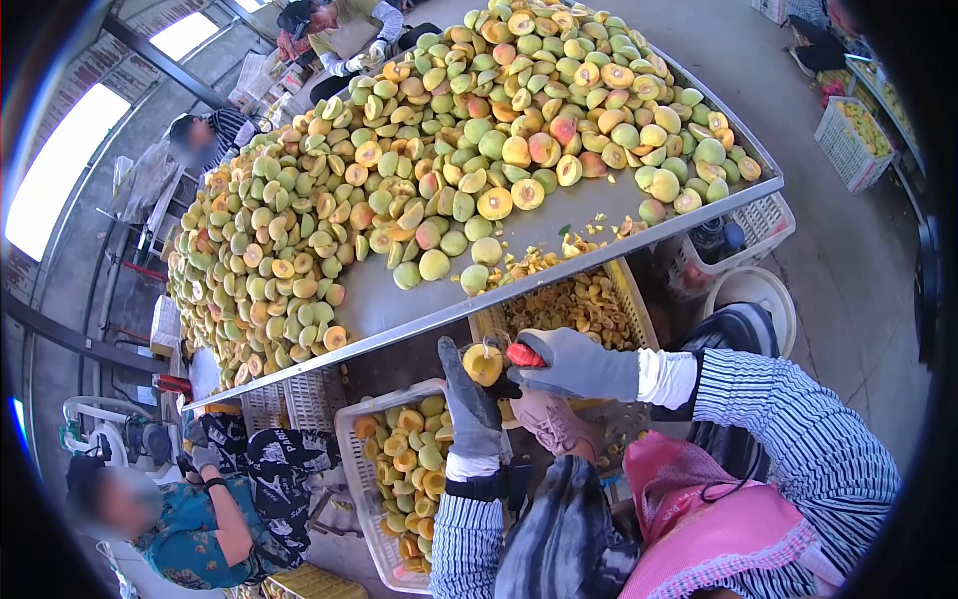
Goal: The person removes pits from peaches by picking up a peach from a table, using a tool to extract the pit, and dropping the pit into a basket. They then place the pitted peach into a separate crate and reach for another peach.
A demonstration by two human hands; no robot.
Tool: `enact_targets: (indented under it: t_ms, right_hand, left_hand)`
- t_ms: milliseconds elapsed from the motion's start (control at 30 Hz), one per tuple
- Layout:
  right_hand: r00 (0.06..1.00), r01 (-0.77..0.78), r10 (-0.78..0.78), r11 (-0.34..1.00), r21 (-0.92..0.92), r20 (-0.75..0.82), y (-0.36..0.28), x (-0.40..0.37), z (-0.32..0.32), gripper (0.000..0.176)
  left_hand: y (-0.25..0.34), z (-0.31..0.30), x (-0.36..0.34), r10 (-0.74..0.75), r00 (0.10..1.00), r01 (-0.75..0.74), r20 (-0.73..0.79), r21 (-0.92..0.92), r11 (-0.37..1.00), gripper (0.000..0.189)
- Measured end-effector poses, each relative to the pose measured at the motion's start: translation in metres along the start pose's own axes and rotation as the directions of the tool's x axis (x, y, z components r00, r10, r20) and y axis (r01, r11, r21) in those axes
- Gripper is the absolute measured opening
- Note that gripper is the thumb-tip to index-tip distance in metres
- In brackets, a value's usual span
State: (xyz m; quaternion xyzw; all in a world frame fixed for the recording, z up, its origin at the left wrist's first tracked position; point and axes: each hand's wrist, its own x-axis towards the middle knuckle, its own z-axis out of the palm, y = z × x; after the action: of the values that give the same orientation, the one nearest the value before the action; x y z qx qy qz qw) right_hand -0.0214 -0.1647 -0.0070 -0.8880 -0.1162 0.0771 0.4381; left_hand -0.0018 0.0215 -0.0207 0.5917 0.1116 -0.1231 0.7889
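Observation:
In a grey glove, my left hand [471,404] holds a halved yellow fruit [483,364], its cut face toward the camera. Just right of it, my gloved right hand [574,361] is closed round a red-handled tool [523,355]; the tool's tip is at the fruit and too small to make out clearly. Both hands are just below the near edge of a metal table [399,299] heaped with green, yellow and reddish fruit [419,160], many pieces halved. Under my left wrist, to the left, stands a white crate [361,479] of halved fruit.
Beyond my hands, a yellow crate [639,304] holds pits and scraps. A white bucket [783,299] and a white basket [773,225] stand at the right. One person [200,519] sits at the lower left; others sit beyond the table. Another fruit crate [848,150] is far right.

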Motion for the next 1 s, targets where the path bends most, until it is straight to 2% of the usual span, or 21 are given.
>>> enact_targets:
  t_ms: [33,67,133,167,200,267,333,367,400,433,467,500,533,600,633,667,800,867,1000]
  right_hand:
    - [0.995,0.08,-0.072,0.989,0.128,-0.068,0.0,-0.001,0.001,0.05]
    - [0.98,0.169,-0.136,0.955,0.243,-0.145,0.0,-0.002,0.0,0.051]
    - [0.972,0.189,-0.156,0.963,0.194,-0.176,-0.008,-0.001,0.003,0.048]
    - [0.964,0.21,-0.179,0.966,0.148,-0.199,-0.011,0.0,0.004,0.045]
    - [0.963,0.212,-0.18,0.966,0.148,-0.201,-0.012,0.002,0.006,0.045]
    - [0.969,0.162,-0.154,0.986,0.026,-0.196,-0.013,0.007,0.009,0.044]
    - [0.968,0.15,-0.148,0.989,-0.007,-0.202,-0.018,0.002,0.009,0.044]
    - [0.968,0.132,-0.138,0.99,-0.041,-0.209,-0.019,-0.001,0.009,0.045]
    - [0.969,0.134,-0.139,0.99,-0.041,-0.203,-0.017,-0.002,0.008,0.045]
    - [0.961,0.085,-0.074,0.996,0.03,-0.266,-0.012,-0.002,0.006,0.043]
    - [0.946,0.04,-0.005,0.994,0.104,-0.323,-0.006,-0.003,0.003,0.041]
    - [0.946,0.037,-0.04,0.999,-0.016,-0.323,0.013,0.0,0.008,0.044]
    - [0.946,0.039,-0.043,0.999,-0.018,-0.32,0.019,-0.001,0.008,0.044]
    - [0.969,0.073,-0.13,0.962,-0.264,-0.209,0.028,-0.007,0.009,0.049]
    - [0.994,0.012,-0.052,0.932,-0.363,-0.1,0.019,-0.008,0.005,0.055]
    - [0.994,0.007,-0.048,0.931,-0.365,-0.102,0.017,-0.006,0.007,0.055]
    - [0.988,0.056,-0.112,0.9,-0.433,-0.107,0.02,0.001,0.018,0.045]
    - [0.995,0.027,-0.075,0.85,-0.526,-0.069,0.024,0.006,0.023,0.036]
    - [0.999,-0.028,0.002,0.818,-0.574,-0.045,0.029,0.01,0.038,0.029]
  left_hand:
    - [0.005,0.002,-0.003,-0.091,0.996,0.09,-0.008,-0.071,0.993,0.061]
    - [0.005,0.008,-0.003,-0.09,0.996,0.089,-0.002,-0.071,0.993,0.061]
    - [0.001,0.021,-0.003,-0.092,0.996,0.095,0.022,-0.257,0.962,0.057]
    - [-0.006,0.019,0.001,-0.019,0.996,0.044,0.091,-0.284,0.958,0.053]
    - [-0.01,0.02,0.004,-0.017,0.996,0.043,0.093,-0.283,0.958,0.053]
    - [-0.014,0.02,0.004,0.008,0.995,0.013,0.098,-0.218,0.976,0.048]
    - [-0.016,0.021,0.001,0.018,0.994,0.009,0.105,-0.251,0.968,0.047]
    - [-0.017,0.024,0.001,0.071,0.996,-0.054,0.049,-0.287,0.957,0.048]
    - [-0.019,0.024,0.001,0.121,0.993,-0.118,-0.01,-0.319,0.941,0.048]
    - [-0.019,0.02,0.0,0.122,0.992,-0.12,-0.015,-0.321,0.939,0.048]
    - [-0.019,0.014,-0.001,0.044,0.998,-0.057,-0.047,-0.326,0.944,0.05]
    - [-0.019,0.007,-0.002,-0.031,0.996,0.003,-0.078,-0.335,0.942,0.051]
    - [-0.019,0.001,-0.001,-0.108,0.989,0.066,-0.105,-0.345,0.936,0.052]
    - [-0.022,-0.002,0.001,-0.156,0.987,0.129,-0.044,-0.372,0.919,0.057]
    - [-0.024,0.0,0.004,-0.212,0.977,0.189,-0.022,-0.367,0.911,0.058]
    - [-0.024,0.002,0.005,-0.266,0.964,0.247,-0.002,-0.361,0.899,0.058]
    - [-0.021,0.003,0.001,-0.291,0.956,0.284,0.029,-0.333,0.899,0.056]
    - [-0.025,-0.004,0.002,-0.329,0.943,0.329,0.05,-0.301,0.895,0.052]
    - [-0.032,-0.016,0.0,-0.391,0.918,0.391,0.072,-0.346,0.853,0.049]
